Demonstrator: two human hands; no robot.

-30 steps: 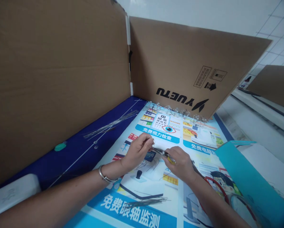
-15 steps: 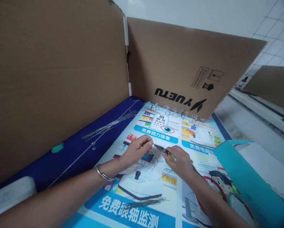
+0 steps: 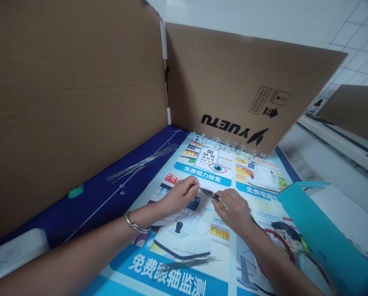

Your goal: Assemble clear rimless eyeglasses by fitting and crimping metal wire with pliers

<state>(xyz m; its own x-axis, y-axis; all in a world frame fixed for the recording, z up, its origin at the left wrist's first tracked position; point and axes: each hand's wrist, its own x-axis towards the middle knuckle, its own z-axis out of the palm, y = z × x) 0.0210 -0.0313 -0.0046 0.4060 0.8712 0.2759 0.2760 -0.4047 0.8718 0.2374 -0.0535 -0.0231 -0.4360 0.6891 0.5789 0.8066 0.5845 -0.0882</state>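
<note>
My left hand (image 3: 184,193) is pinched on a thin wire, of which only a small bit shows at the fingertips. Yellow-handled pliers (image 3: 209,194) point left from my right hand (image 3: 235,209), whose fingers are wrapped round the handles. The pliers' tip meets the wire beside my left fingertips. Below the hands, a bundle of cut wires (image 3: 190,264) lies on the printed sheet (image 3: 202,232). Longer wires (image 3: 142,163) rest on the dark blue surface to the left. Small bent wire pieces (image 3: 236,146) line the sheet's far edge.
Tall cardboard panels (image 3: 79,82) stand at the left and back. At the right are a teal folder (image 3: 322,234) and a red ring-shaped coil (image 3: 282,242). A white object (image 3: 17,255) sits at the lower left, with a green blob (image 3: 75,192) beyond it.
My left hand has turned slightly, its fingers now closed a little more tightly at the pliers' tip. My right hand and the pliers have hardly moved.
</note>
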